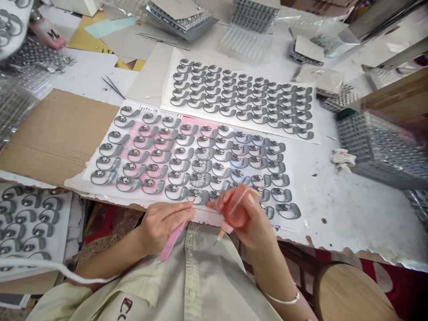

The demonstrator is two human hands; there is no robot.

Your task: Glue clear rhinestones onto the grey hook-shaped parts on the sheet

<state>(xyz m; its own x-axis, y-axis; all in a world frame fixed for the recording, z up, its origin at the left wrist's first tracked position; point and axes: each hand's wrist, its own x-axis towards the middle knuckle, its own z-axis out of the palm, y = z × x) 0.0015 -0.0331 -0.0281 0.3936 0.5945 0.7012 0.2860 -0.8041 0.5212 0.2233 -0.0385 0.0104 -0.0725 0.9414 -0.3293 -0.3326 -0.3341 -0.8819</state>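
A letter "M" stands out on a pink bottle (50,32) well beyond the far left corner of the near sheet (110,191), while a barcode (169,112) runs along that sheet's far edge, the print beside it too small to read. Lettering that appears to read "Co" marks the worker's pale shirt (203,272), just on the near side of the sheet.

At the sheet's near edge, the left hand (169,223) keeps its fingers close together, pinching a slim pink tool (172,240), fingertips beside a grey curved piece (295,211) in the closest row. The right hand (247,218), over the same edge, curls around a squeeze bottle (236,207) of orange-pink liquid, its thin nozzle pointing down and off the sheet.

Rows of the grey pieces, each topped with a round setting, cover the near sheet on the desk (329,203). A far sheet (167,96) of similar pieces lies directly behind it; dark tweezers (114,88) rest just past its far left corner, and brown cardboard (60,133) lies to its left.
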